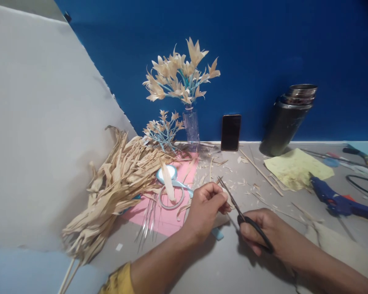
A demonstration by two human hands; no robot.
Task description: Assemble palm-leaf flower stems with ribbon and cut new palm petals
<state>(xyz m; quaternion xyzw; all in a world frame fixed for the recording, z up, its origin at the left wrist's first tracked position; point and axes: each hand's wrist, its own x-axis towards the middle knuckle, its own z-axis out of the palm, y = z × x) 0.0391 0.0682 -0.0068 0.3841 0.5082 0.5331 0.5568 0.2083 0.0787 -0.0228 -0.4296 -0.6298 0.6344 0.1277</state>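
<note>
In front of the blue wall [248, 49] stands a clear, lilac-tinted plastic bottle [191, 128], holding a spray of cream dried-husk flowers [174, 73] on light blue stems. Well to its right is a dark metal flask [283, 124] with its steel neck uncovered; you cannot see into it from here. A smaller bunch of tan husk flowers [164, 128] sits just left of the bottle; its base is hidden.

Your left hand [206, 204] is closed to a narrow pinch, thumb and fingertips on a small pale husk piece [228, 199], partly hidden by the fingers. Your right hand [262, 228] is wrapped around the black handles of slim metal scissors [239, 214], their blades pointing up and left right beside that piece; you cannot tell whether they touch it. Left of your hands, a big bundle of dry beige husks [122, 175] lies partly over a pink sheet [168, 220]
</note>
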